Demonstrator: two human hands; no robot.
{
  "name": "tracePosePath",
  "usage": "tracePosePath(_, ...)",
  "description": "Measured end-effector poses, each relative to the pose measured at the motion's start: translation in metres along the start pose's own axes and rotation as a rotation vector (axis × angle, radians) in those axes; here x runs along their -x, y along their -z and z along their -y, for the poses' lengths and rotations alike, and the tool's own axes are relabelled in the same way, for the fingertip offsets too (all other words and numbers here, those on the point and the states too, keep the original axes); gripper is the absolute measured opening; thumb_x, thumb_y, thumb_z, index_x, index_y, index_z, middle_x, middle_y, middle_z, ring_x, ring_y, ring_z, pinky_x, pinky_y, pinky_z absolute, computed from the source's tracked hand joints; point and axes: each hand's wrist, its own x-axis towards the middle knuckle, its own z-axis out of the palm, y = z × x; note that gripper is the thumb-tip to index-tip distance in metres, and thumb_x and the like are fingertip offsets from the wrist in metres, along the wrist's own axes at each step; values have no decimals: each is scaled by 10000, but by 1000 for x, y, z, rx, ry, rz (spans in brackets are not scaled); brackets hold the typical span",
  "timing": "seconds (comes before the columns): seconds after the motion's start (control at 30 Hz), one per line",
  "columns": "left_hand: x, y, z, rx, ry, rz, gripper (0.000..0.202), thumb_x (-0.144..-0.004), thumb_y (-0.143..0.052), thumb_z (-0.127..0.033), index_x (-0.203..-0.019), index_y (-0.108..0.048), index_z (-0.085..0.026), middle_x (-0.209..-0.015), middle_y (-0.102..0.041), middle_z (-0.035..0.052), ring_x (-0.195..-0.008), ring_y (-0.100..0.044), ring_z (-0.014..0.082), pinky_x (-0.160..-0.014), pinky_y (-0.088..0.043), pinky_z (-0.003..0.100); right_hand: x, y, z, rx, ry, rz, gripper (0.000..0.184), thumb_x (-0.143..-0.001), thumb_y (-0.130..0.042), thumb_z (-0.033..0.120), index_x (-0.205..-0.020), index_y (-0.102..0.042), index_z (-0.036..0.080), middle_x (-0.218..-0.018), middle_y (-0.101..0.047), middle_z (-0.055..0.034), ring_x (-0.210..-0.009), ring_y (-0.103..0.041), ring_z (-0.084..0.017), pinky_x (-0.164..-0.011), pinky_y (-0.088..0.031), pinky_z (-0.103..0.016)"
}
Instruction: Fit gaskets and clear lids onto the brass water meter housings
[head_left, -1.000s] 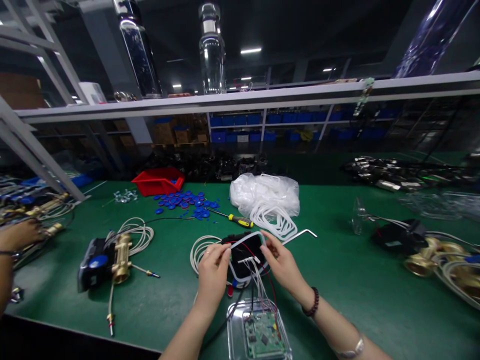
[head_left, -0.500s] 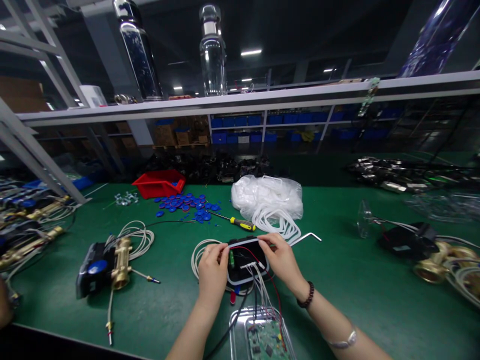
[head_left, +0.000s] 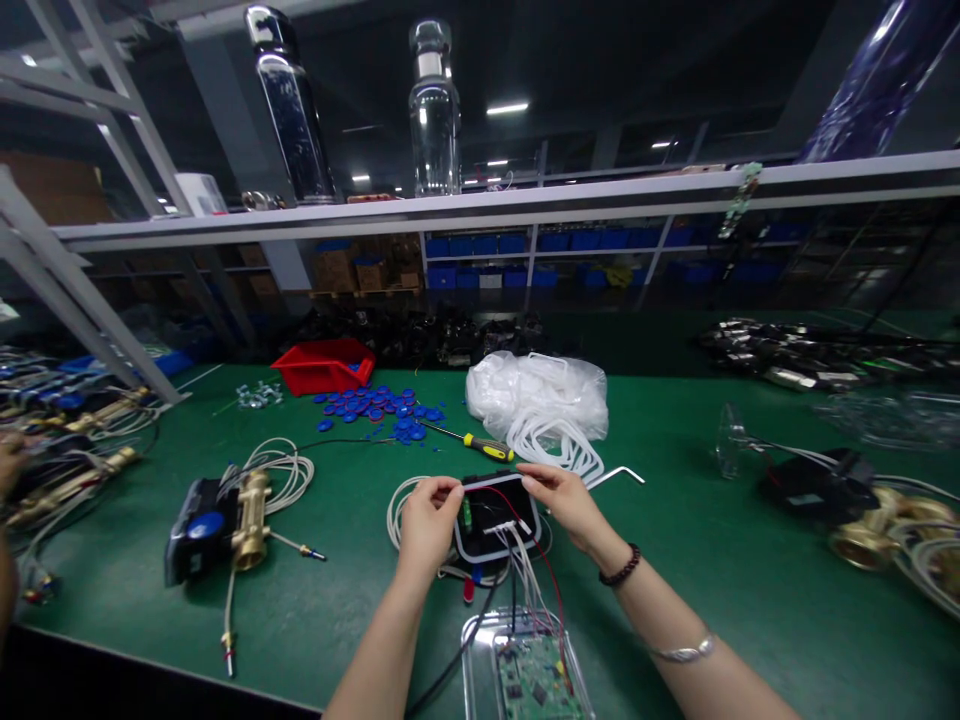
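Observation:
A black plastic housing (head_left: 487, 515) lies open on the bench, with wires inside and a white sealing gasket (head_left: 491, 556) along its rim. At the rim's far left corner, my left hand (head_left: 431, 520) pinches the gasket between thumb and fingers. My right hand (head_left: 566, 505) is closed on the gasket at the far right corner, thumb and forefinger touching. White, red and black wires (head_left: 529, 585) run from the housing toward me to a green circuit board (head_left: 536, 680) in a clear cover (head_left: 472, 665). My fingertips hide parts of the rim.
Beyond the housing lie a yellow-black screwdriver (head_left: 487, 447), a hex key (head_left: 619, 472) and a bag of white gaskets (head_left: 536, 395). Blue caps (head_left: 375, 402) lie by a red bin (head_left: 322, 367). Brass-bodied meters (head_left: 251, 520) sit left and right. Another person's hand (head_left: 9, 465) shows far left.
The view has shifted slightly. Both hands stay at the gasket's far corners with small finger movements; the right fingers lie a little flatter. Another person's hand has appeared higher at the left edge.

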Motion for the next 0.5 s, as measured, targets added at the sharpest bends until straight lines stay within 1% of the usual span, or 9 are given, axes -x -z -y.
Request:
tracePosePath(0.07,0,3,2,49,43,17,205,-690,-621,-319,-766,-691,-142,-709,-677,50,-627,-618,167,-614,-505,282,5,0,4,-18,-9,21,192,-863,-637,304,-955,-634,135,-918,-657,-34,-833,-627,-172,-802,-505,-387)
tracePosePath(0.13,5,8,2,87,69,29,260,-685,-626,-339,-821,-697,-129,-741,-690,64,-660,-628,172,-634,-512,283,17,0,6,-38,-4,30,262,-801,-684,377,-912,-653,142,-831,-661,-29,-755,-620,-167,-748,-506,-360)
tracePosePath(0.23,23,16,0,113,90,60,319,-691,-631,-366,-887,-705,-126,-767,-685,69,-689,-626,176,-649,-510,288,45,0,7,-66,11,33,387,-681,-720,504,-853,-687,159,-716,-642,-28,-674,-591,-175,-667,-488,-326)
tracePosePath(0.3,34,17,0,109,87,92,312,-677,-656,-368,-884,-716,-142,-810,-671,67,-712,-614,175,-659,-501,285,62,0,8,-76,13,32,435,-653,-709,543,-875,-697,168,-720,-633,-31,-678,-580,-182,-648,-474,-314)
tracePosePath(0.4,39,13,2,86,77,128,273,-644,-701,-360,-838,-728,-170,-848,-629,50,-708,-574,162,-651,-475,274,73,-5,12,-60,5,3,411,-674,-689,525,-897,-696,179,-772,-628,-34,-714,-562,-185,-660,-453,-307)
tracePosePath(0.5,35,8,6,69,76,149,259,-645,-705,-356,-825,-727,-171,-761,-573,21,-650,-523,147,-615,-448,265,67,-13,15,-20,-2,-85,305,-680,-688,477,-740,-670,179,-687,-577,-18,-657,-509,-173,-637,-421,-307)
